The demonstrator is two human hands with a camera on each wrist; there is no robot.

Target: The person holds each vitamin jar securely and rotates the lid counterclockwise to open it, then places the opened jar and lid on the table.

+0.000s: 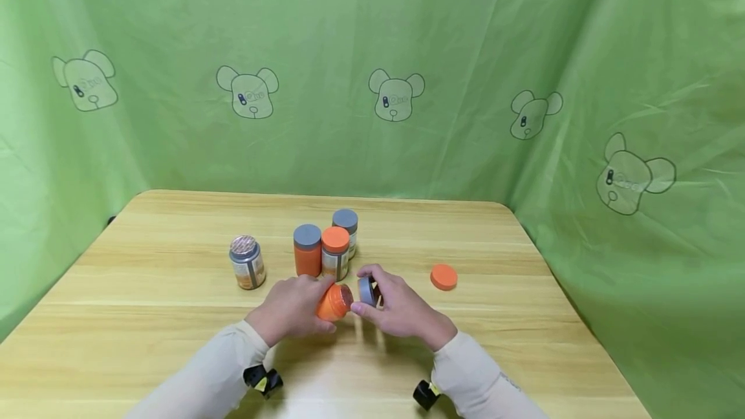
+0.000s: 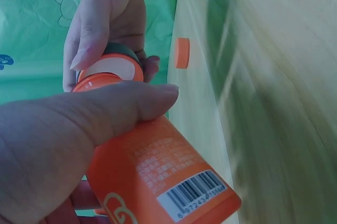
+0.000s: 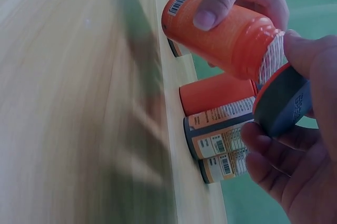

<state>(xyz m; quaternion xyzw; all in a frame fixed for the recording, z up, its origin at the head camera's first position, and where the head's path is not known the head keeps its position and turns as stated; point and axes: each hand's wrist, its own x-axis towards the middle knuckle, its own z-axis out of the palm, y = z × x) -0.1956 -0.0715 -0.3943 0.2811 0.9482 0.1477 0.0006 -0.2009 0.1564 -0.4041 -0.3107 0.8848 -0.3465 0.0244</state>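
My left hand grips an orange bottle, tilted so that its mouth points right; a patterned foil seal covers the mouth. In the left wrist view my thumb lies across the bottle above its barcode. My right hand pinches a grey lid between thumb and fingers, just off the bottle's mouth. The right wrist view shows the dark lid with an orange inner edge. Its pale inside is turned toward the bottle in the left wrist view.
Behind my hands stand an orange bottle with grey lid, a grey bottle with orange lid and a grey-lidded bottle. A lidless, foil-sealed grey bottle stands left. An orange lid lies right on the wooden table.
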